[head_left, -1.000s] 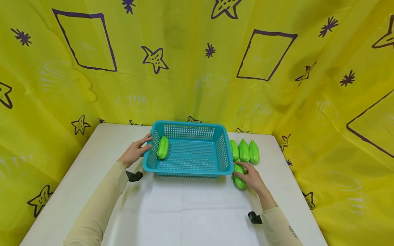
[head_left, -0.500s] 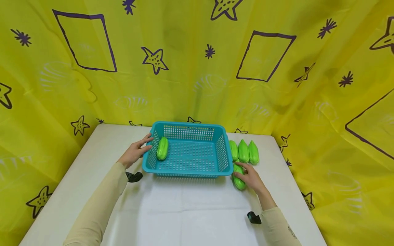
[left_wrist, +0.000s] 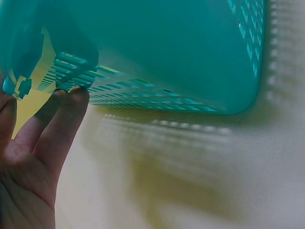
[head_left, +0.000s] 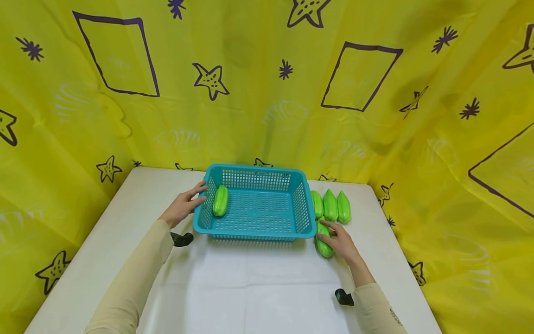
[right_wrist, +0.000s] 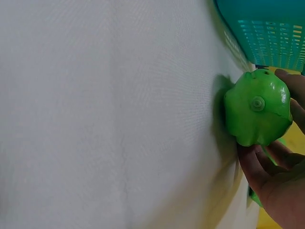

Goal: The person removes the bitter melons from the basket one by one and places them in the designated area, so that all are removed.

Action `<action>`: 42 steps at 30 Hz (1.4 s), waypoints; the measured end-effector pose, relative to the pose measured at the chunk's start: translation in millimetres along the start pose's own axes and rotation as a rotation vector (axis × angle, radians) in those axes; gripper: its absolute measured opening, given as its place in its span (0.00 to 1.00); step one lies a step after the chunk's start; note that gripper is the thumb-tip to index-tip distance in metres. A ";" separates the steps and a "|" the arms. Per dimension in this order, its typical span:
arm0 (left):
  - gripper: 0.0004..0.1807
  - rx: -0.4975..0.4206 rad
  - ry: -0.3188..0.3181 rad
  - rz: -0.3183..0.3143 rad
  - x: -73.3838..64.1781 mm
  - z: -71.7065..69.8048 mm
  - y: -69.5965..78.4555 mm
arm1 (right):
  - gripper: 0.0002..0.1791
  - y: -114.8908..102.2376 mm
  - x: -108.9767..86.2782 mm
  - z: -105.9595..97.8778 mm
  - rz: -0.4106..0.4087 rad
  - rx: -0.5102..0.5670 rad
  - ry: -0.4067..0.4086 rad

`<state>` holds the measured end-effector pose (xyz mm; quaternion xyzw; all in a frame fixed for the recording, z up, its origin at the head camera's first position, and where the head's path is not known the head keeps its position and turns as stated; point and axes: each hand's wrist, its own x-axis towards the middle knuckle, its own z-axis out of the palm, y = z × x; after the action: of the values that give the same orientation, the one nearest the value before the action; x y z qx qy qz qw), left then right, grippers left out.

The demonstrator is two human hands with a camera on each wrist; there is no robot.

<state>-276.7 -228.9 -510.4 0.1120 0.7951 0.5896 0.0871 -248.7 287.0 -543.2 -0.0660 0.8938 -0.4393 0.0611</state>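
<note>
A ridged green papaya [head_left: 323, 248] lies on the table by the basket's front right corner. My right hand [head_left: 340, 240] grips it, thumb on one side and fingers on the other; the right wrist view shows its lobed stem end facing the camera. My left hand [head_left: 182, 208] touches the left side of the teal plastic basket [head_left: 254, 234] with extended fingers. In the left wrist view, its fingertips [left_wrist: 78, 94] rest against the basket's slotted wall. Another green papaya [head_left: 220, 201] lies inside the basket along its left wall.
Three more green papayas [head_left: 330, 205] stand in a row right of the basket, just beyond my right hand; the leftmost is partly hidden by the rim. A white cloth covers the table [head_left: 246, 287]. Yellow patterned curtains [head_left: 250, 125] enclose the back and sides.
</note>
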 end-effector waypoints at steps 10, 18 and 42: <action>0.34 -0.021 0.002 -0.009 -0.2 0.2 -2.7 | 0.30 1.4 -0.5 3.4 -0.015 0.012 0.003; 0.31 -0.025 0.003 -0.023 0.3 1.4 1.6 | 0.31 -3.5 -4.7 -2.7 -0.021 -0.001 0.030; 0.30 -0.029 -0.016 -0.023 -12.1 4.1 29.1 | 0.33 -66.4 0.1 -35.1 0.067 0.473 0.310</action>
<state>-261.8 -220.3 -483.7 0.1065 0.7870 0.5991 0.1019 -250.4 274.0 -469.3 0.0477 0.7670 -0.6380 -0.0482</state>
